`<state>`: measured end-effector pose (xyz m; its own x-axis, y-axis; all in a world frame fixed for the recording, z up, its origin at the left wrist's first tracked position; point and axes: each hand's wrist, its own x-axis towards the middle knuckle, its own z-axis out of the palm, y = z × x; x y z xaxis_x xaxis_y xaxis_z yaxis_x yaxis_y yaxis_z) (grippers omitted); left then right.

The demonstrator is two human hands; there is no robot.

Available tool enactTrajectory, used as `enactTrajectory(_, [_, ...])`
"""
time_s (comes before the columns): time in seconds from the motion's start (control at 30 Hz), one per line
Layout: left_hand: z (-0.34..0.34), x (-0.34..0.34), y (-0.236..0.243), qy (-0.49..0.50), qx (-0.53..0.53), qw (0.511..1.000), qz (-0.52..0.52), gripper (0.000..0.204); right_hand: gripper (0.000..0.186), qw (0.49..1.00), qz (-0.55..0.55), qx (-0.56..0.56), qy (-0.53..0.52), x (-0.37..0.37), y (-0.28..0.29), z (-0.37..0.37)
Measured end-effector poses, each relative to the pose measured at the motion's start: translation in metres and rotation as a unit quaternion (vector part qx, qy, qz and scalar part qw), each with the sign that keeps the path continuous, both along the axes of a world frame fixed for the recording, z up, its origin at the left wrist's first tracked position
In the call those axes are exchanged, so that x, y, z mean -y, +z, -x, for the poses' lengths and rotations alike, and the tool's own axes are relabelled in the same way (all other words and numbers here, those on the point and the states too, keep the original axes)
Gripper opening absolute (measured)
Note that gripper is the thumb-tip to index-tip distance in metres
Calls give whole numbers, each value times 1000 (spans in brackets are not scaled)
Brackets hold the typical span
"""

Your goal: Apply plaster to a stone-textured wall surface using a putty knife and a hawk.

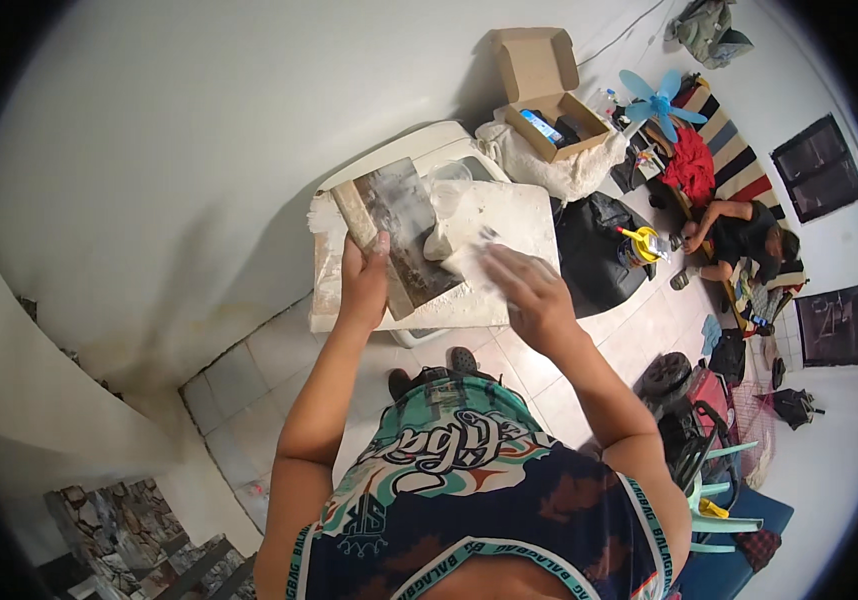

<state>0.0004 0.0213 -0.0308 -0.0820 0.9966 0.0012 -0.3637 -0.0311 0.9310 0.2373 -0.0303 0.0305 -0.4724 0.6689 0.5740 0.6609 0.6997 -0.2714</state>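
In my left hand (365, 282) is a wide, flat putty blade (407, 215), its dark metal face smeared with white and a pale strip along one long edge. My fingers and thumb close round that strip. Beside the blade's right edge, my right hand (531, 290) grips what looks like a small putty knife (463, 263); motion blurs it and part of its handle is hidden. White putty (441, 243) lies by the two tools. Beneath them is a whitish, powder-covered board (529, 222) on a pale container.
An open cardboard box (574, 145) rests on a white sack (549, 180) at the far side. Right of the board are a black bag (599, 260) and a yellow bucket (639, 247). A blue fan (661, 105) and a seated person (749, 240) are farther right. A bare wall rises left.
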Motion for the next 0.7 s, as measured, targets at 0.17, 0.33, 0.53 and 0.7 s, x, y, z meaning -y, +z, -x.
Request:
enactTrajectory(0.17, [-8,0,-4,-21,-109,993,-46,39,44,985,12,169,30,-10,-9,10])
enactTrajectory(0.33, [4,-10,-11,30,-104,992,-58,40,33,983,85,158,29,-17,-30,-18])
enactTrajectory(0.53, [-6,-8,-9,17,-218,972,-81,38,39,998,49,33,-36,-34,-1,1])
enactTrajectory(0.7, [-23,-16,-22,-1,-118,989,-91,36,45,993,-10,109,-36,-58,-10,22])
